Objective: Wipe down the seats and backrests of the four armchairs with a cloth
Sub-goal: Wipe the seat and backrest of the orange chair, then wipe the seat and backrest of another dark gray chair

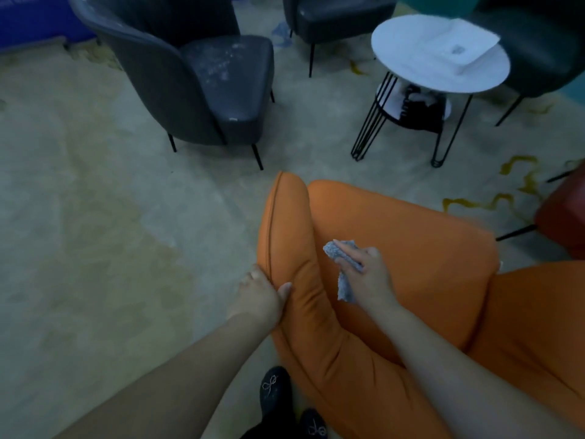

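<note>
Steadying the orange armchair with my left hand gripping its side, my right hand fingers lie flat on the cloth, which should sweep firmly, overlapping across the seat.

Bare forearms, black shoes — seemingly bow-trimmed

Three dark armchairs, one orange armchair, one round table, one cloth, two hands.

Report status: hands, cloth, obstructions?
Left hand grips orange leather armchair's side wing. Right hand presses crumpled grey cloth onto its seat. Nothing in the way.
</note>
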